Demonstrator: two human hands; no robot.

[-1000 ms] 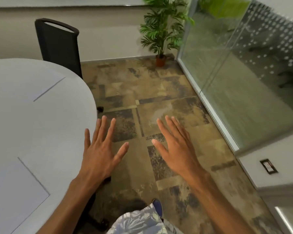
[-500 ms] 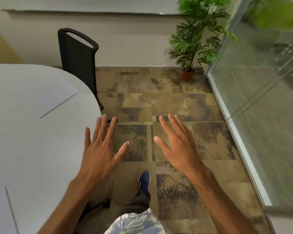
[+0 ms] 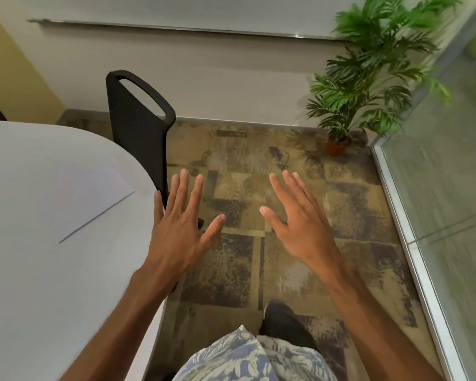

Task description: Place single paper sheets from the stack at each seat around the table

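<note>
Patchy brown carpet runs past the round white desk. One paper sheet already lies on it, just in front of the black chair. Left hand and right hand are both spread open and empty, no stack in sight, so probably more seats to go.

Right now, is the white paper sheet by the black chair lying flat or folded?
Flat: the white paper sheet lies spread on the white table, edges straight.

The desk runs off the left and bottom edges. The left hand covers part of the chair base. The plant top is cropped and blurred. Both forearms leave the bottom edge.
</note>
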